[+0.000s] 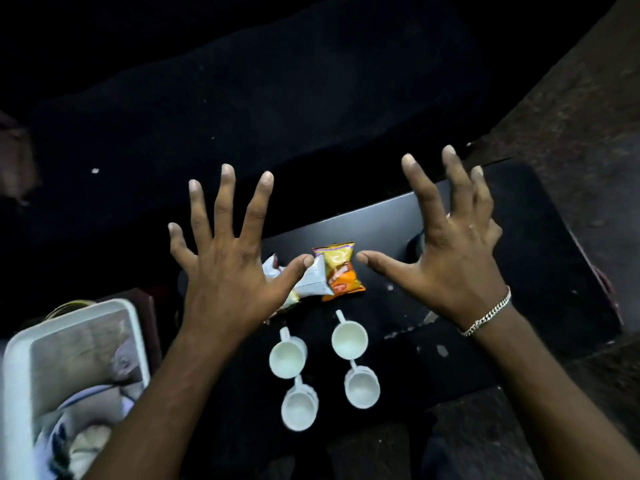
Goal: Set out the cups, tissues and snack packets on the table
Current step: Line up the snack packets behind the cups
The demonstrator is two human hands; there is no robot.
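Several white cups stand upright on the dark table (pixel 519 258), in two pairs: one cup (pixel 287 356), one (pixel 349 339), one (pixel 299 407) and one (pixel 362 388). Beyond them lie an orange and yellow snack packet (pixel 341 271) and a silver-white packet (pixel 313 282) partly under my left hand. My left hand (pixel 228 268) hovers spread above the packets, holding nothing. My right hand (pixel 450 251), with a chain bracelet on the wrist, is spread to the right of the packets, also holding nothing. No tissues can be made out.
A white tray (pixel 20 358) with a printed picture sits at the lower left, tilted. The surroundings are very dark. The table's far edge runs behind my right hand, and rough ground (pixel 571 116) shows at the right.
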